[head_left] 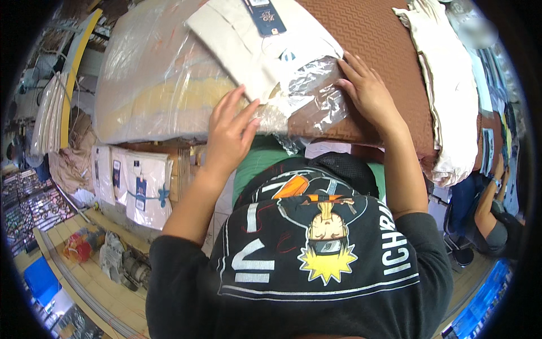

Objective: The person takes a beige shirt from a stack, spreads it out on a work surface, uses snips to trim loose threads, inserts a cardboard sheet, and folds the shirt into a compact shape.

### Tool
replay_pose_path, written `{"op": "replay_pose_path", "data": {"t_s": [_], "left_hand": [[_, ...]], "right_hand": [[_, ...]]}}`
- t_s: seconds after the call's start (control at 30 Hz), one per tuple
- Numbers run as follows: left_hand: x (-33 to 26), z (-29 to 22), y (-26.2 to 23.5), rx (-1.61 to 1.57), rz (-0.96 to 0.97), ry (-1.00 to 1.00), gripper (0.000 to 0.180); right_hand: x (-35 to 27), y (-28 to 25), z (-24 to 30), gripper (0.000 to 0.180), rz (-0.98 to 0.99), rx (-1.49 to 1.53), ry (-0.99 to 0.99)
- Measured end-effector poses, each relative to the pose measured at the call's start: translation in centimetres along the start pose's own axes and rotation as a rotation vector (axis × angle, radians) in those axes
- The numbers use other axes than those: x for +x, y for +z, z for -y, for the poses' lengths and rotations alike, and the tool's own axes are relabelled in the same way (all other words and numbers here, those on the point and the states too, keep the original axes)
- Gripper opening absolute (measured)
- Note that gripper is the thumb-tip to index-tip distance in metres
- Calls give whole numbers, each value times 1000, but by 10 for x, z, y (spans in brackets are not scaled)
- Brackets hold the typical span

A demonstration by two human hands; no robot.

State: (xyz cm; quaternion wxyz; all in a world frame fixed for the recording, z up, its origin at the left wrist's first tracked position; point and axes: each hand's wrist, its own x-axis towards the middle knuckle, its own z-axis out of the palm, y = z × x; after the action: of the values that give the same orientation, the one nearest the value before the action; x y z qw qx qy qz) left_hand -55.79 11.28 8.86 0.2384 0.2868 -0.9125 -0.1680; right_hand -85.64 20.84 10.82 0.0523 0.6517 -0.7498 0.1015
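A folded off-white garment (pixel 243 48) with a dark blue hang tag (pixel 264 17) lies on the table in front of me. Clear plastic bag film (pixel 322 93) covers its near end and bunches in creases toward the table's near edge. My left hand (pixel 232 127) has its fingers spread, the tips at the garment's near left corner. On the right, my right hand (pixel 370 93) rests its stretched fingers along the edge of the film, the thumb apart. Neither hand visibly grips anything.
Brown patterned cloth (pixel 375 34) covers the table's right part; clear plastic sheeting (pixel 152 90) covers the left. Cream folded clothes (pixel 446 96) are stacked at the right. Tagged white garments (pixel 144 192) tied in blue sit lower left. Another person (pixel 491 220) works at far right.
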Motion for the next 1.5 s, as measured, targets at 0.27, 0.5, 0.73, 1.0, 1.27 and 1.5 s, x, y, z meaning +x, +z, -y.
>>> {"op": "replay_pose_path", "data": {"t_s": [0.27,0.5,0.73,1.0,1.27,1.5], "left_hand": [[39,-1,-15,-1473,-242,-895,54],[58,9,-14,-1665,34,-971,64],[62,9,-18,-1745,31,-997,66],[90,5,23,-1905,-39,-707,60],[177,-93,-58,-1645,-309,-121,59],[231,-91,26,254,-51,95,69]], "right_hand": [[42,-38,77,41,-86,373,-111],[71,5,152,43,3,65,-188],[74,17,149,31,53,30,-101],[89,-84,141,26,188,408,-175],[47,-158,91,24,-490,968,-243],[-9,-98,-33,41,-443,1360,303]]}}
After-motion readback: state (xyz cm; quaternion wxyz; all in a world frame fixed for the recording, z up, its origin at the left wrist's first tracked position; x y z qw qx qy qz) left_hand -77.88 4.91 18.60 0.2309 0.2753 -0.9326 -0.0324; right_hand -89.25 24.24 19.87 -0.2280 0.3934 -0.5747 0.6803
